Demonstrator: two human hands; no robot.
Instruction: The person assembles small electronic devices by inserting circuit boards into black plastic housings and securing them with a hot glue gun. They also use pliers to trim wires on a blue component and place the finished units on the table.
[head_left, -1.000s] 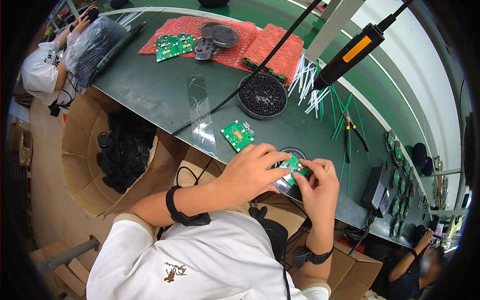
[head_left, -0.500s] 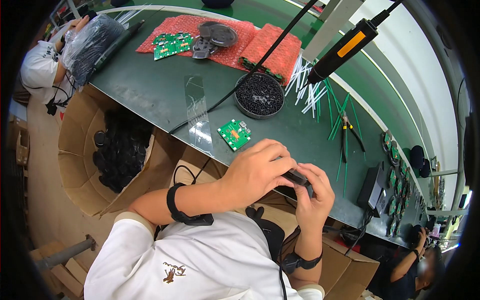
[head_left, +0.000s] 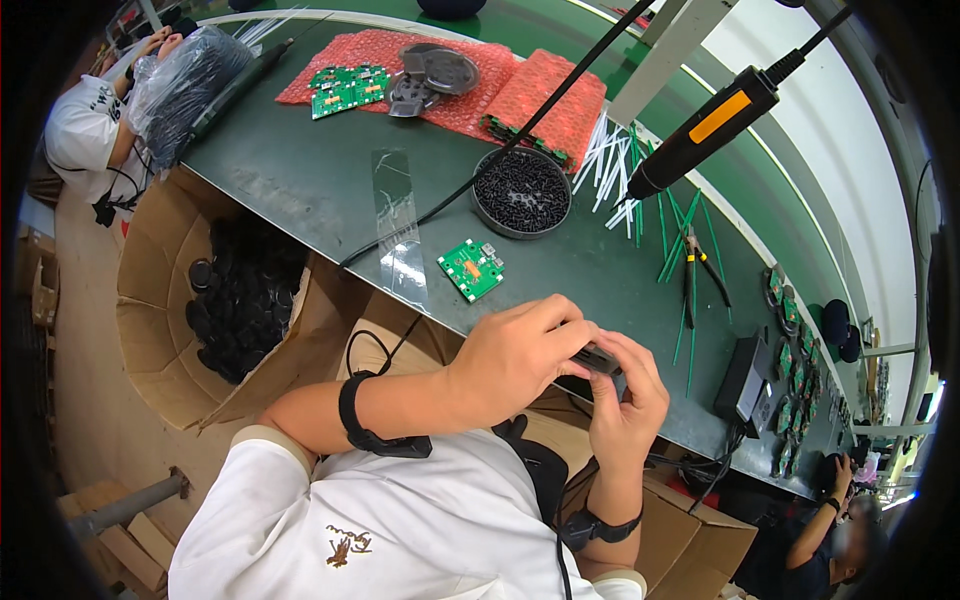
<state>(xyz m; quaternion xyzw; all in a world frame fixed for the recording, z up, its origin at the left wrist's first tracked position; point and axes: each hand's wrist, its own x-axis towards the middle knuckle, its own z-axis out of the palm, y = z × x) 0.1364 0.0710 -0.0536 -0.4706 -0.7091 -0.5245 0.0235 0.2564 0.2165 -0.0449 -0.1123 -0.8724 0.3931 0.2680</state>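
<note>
Between both hands, just off the table's near edge, is a small black plastic part (head_left: pixel 598 358), mostly covered by fingers. My left hand (head_left: pixel 520 352) is closed on its left side, thumb and fingers pinching it. From the other side my right hand (head_left: pixel 630 395) grips the same part, fingers curled over its top and thumb below. A green circuit board (head_left: pixel 472 270) lies on the table beyond my left hand. Behind that board stands a round dish (head_left: pixel 521 192) full of small black pieces.
A hanging electric screwdriver (head_left: pixel 705 130) slants over white and green strips at the right. Pliers (head_left: pixel 692 260) lie among the strips. Red bubble wrap (head_left: pixel 450 65) bears more boards and black casings. A cardboard box (head_left: pixel 160 300) of black parts stands left; a black box (head_left: pixel 742 378) sits right.
My left hand has dipped slightly toward me, its fingers shifting on the black part. The screwdriver has swung a little to the right. The board and dish stay where they were.
</note>
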